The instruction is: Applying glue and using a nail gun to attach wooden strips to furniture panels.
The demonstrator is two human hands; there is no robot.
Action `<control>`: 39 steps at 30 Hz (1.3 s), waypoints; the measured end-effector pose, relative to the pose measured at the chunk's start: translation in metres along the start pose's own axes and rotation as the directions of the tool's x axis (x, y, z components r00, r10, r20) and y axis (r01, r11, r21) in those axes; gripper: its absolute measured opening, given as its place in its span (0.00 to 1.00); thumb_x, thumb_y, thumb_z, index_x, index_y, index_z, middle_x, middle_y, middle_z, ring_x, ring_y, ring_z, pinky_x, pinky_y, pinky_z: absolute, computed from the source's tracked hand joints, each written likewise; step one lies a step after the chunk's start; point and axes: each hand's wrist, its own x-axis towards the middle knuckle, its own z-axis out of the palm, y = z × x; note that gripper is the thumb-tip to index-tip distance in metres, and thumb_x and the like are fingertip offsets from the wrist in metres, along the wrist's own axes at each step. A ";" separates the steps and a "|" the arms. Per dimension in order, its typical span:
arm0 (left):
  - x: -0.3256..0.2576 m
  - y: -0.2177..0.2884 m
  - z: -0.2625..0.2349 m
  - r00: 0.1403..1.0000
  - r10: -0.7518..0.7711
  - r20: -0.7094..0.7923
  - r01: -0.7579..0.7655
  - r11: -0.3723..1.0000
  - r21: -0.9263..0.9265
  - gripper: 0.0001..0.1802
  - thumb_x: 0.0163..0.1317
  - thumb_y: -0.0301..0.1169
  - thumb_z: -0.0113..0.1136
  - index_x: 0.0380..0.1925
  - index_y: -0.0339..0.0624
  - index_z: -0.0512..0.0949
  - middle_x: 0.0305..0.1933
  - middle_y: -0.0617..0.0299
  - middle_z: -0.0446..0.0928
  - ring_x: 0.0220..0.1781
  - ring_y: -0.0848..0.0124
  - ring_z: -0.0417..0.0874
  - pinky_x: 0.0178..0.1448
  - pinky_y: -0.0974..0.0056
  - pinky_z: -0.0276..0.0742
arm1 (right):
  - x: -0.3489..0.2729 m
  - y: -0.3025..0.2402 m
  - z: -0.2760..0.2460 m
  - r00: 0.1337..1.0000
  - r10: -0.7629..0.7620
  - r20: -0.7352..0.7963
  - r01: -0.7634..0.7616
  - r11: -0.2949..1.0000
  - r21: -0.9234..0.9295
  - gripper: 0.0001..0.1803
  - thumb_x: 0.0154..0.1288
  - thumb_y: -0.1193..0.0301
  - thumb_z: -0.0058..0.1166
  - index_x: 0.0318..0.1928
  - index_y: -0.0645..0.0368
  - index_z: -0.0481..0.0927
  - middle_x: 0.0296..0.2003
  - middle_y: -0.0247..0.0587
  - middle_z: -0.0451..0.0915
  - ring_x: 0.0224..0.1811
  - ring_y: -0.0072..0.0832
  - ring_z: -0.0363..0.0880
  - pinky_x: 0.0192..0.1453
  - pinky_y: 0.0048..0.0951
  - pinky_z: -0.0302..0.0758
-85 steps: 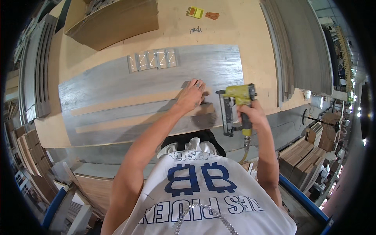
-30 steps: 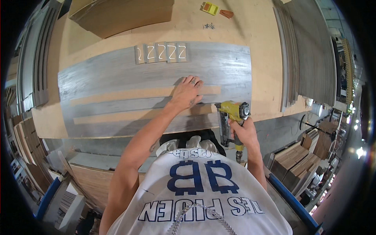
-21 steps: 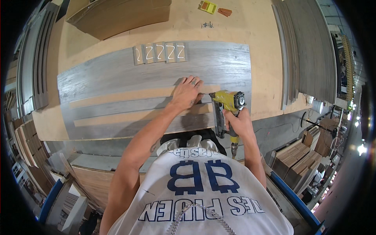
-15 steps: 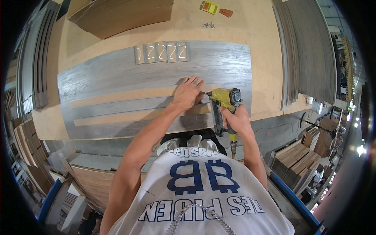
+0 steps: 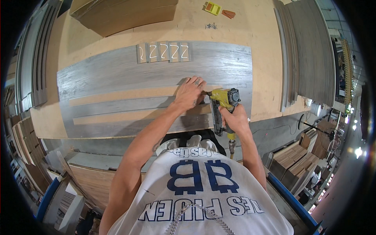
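My right hand (image 5: 236, 118) is wrapped round the handle of a yellow and black air nail gun (image 5: 222, 96), with an air hose fitting (image 5: 232, 145) at its lower end. The gun's nose points left, close beside my left hand (image 5: 190, 93). My left hand is closed over the upper tan wooden strip (image 5: 129, 95) near its right part; the thumb side is partly hidden. A second tan strip (image 5: 137, 116) lies nearer to me, roughly parallel. Both strips rest on a large grey wood-grain panel (image 5: 219, 58).
Several small tan-and-grey blocks (image 5: 163, 51) with white marks line the panel's far edge. Beyond are a cardboard box (image 5: 125, 15), a yellow case (image 5: 212, 8), orange pieces (image 5: 228, 14) and loose fasteners (image 5: 211, 26). Board stacks (image 5: 313, 51) stand right, more panels (image 5: 33, 58) left.
The view has shifted slightly, moving the box and blocks a little to the right in the picture. Both hands and the nail gun keep nearly the same place against the panel.
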 end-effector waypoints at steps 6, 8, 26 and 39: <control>0.000 0.001 -0.001 1.000 -0.003 -0.010 0.003 1.000 -0.022 0.30 0.53 0.33 0.70 0.57 0.36 0.76 0.56 0.56 0.74 0.62 0.56 0.71 0.65 0.54 0.68 | -0.003 -0.006 0.003 1.000 -0.003 -0.030 0.002 1.000 -0.027 0.16 0.67 0.68 0.59 0.25 0.66 0.79 0.14 0.35 0.77 0.14 0.23 0.75 0.21 0.30 0.71; 0.000 0.003 -0.002 1.000 -0.001 -0.019 0.001 1.000 -0.025 0.30 0.53 0.33 0.71 0.57 0.36 0.76 0.55 0.56 0.74 0.61 0.56 0.71 0.64 0.54 0.68 | 0.002 -0.005 0.002 0.999 -0.031 -0.005 0.030 0.987 -0.156 0.16 0.67 0.68 0.59 0.25 0.65 0.79 0.14 0.35 0.77 0.15 0.23 0.75 0.22 0.30 0.71; -0.003 0.002 0.000 0.998 0.021 -0.066 -0.024 0.999 -0.044 0.27 0.54 0.36 0.68 0.54 0.35 0.78 0.53 0.56 0.75 0.61 0.58 0.72 0.64 0.54 0.70 | 0.014 -0.035 -0.005 0.999 -0.048 0.007 0.048 0.974 -0.220 0.16 0.64 0.65 0.61 0.26 0.66 0.81 0.17 0.40 0.79 0.17 0.25 0.79 0.23 0.31 0.75; -0.157 0.038 -0.034 0.672 -0.648 -0.359 0.448 0.741 -0.500 0.13 0.73 0.37 0.60 0.42 0.37 0.82 0.39 0.54 0.83 0.33 0.63 0.83 0.41 0.63 0.80 | 0.078 0.047 -0.049 0.751 -0.633 -0.189 0.230 0.519 -0.823 0.21 0.62 0.67 0.62 0.54 0.60 0.78 0.55 0.49 0.80 0.60 0.45 0.78 0.62 0.47 0.73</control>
